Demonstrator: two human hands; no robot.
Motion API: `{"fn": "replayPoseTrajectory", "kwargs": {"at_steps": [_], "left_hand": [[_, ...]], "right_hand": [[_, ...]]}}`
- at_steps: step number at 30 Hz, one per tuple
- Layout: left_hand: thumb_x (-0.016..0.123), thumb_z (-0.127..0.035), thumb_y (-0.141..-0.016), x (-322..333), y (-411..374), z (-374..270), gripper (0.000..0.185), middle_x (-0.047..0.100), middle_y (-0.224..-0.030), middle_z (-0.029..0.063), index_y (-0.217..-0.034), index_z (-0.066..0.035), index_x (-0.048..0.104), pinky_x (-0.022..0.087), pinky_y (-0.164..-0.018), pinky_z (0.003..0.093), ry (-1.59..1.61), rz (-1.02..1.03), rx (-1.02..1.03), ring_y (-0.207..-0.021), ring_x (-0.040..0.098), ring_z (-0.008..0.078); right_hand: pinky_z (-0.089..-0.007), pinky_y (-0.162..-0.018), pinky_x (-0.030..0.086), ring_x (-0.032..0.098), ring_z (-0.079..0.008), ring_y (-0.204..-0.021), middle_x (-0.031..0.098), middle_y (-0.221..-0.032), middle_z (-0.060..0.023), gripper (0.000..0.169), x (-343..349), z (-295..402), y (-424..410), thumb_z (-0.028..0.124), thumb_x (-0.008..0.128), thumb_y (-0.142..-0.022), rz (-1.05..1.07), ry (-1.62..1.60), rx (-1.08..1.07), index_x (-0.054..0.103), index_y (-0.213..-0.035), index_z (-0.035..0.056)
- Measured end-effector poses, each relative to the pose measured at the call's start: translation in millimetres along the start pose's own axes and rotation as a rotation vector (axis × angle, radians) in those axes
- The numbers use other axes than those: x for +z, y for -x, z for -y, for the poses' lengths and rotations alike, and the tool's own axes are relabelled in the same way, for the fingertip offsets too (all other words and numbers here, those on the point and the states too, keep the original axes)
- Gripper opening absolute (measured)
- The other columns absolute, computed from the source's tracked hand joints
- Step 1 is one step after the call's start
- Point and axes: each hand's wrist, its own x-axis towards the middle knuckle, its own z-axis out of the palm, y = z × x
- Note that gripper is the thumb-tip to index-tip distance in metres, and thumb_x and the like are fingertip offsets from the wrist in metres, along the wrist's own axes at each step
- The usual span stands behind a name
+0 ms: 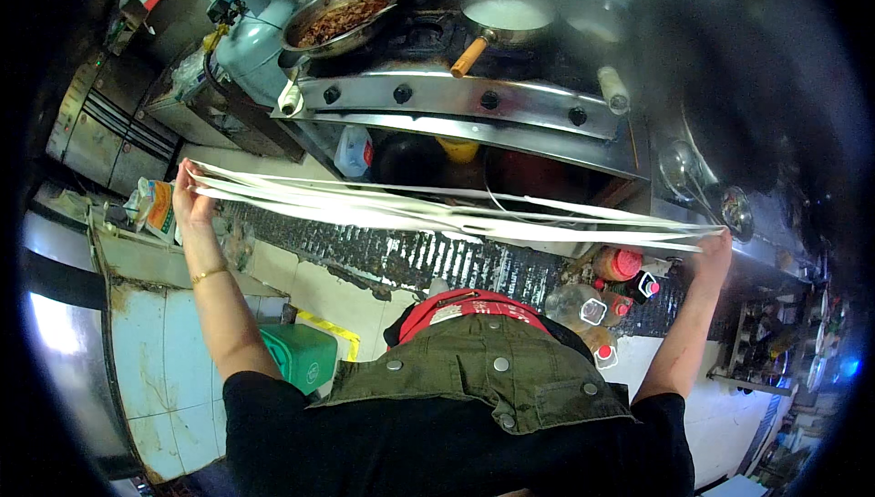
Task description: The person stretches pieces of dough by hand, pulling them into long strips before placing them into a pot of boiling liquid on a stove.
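Observation:
Several long white strands of noodle dough (383, 215) stretch across the air between my two hands, sagging slightly in the middle. At the left, my left hand (193, 190) grips one end with bent fingers. My right hand (714, 251), a little blurred, grips the other end at the far right. The strands hang in front of a stainless-steel gas stove (451, 106), above the floor and touching nothing else that I can see. On the stove, a wooden-handled pot (509, 35) of whitish, steaming liquid stands beyond them.
A metal basin (342, 18) of brown food sits at the stove's back left, beside a gas cylinder (256, 45). Steam blurs the right side. Several bottles (615, 264) stand on the floor near my right arm. A green bin (301, 353) is by my left elbow.

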Motion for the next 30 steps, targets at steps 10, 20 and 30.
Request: {"fn": "replayPoseTrajectory", "kwargs": {"at_steps": [10, 20, 30], "left_hand": [[0.051, -0.020, -0.091, 135.7, 60.5, 76.3, 0.024, 0.061, -0.104, 0.0169, -0.102, 0.001, 0.057, 0.049, -0.087, 0.0373, -0.212, 0.182, -0.155, -0.100, 0.058, 0.0245], [0.057, -0.040, -0.084, 267.3, 167.8, 214.3, 0.045, 0.040, -0.129, 0.0280, -0.111, -0.007, 0.044, 0.032, -0.101, 0.0515, -0.129, 0.671, -0.166, -0.122, 0.039, 0.0395], [0.054, -0.035, -0.088, 223.5, 218.9, 345.1, 0.044, 0.052, -0.121, 0.0212, -0.123, -0.011, 0.040, 0.046, -0.088, 0.0429, -0.032, 0.655, -1.003, -0.110, 0.053, 0.0314]], "right_hand": [[-0.0179, -0.035, 0.022, 0.031, -0.0030, -0.044, 0.034, -0.056, 0.0070, 0.020, 99.9, -4.9, 59.9, 0.014, 0.056, -0.087, 0.083, 0.076, 0.221, 0.045, -0.071, 0.0140], [-0.0183, -0.037, 0.032, 0.042, -0.0047, -0.046, 0.048, -0.063, 0.0022, 0.007, 227.2, -37.1, 177.2, 0.002, 0.052, -0.085, 0.391, 0.442, -0.073, 0.049, -0.089, 0.0071], [-0.0273, -0.070, 0.046, 0.049, -0.0152, -0.083, 0.051, -0.097, -0.0072, 0.062, 248.6, -112.1, 238.4, 0.004, 0.069, -0.067, 0.876, 1.141, -0.314, 0.040, -0.122, 0.0048]]}}
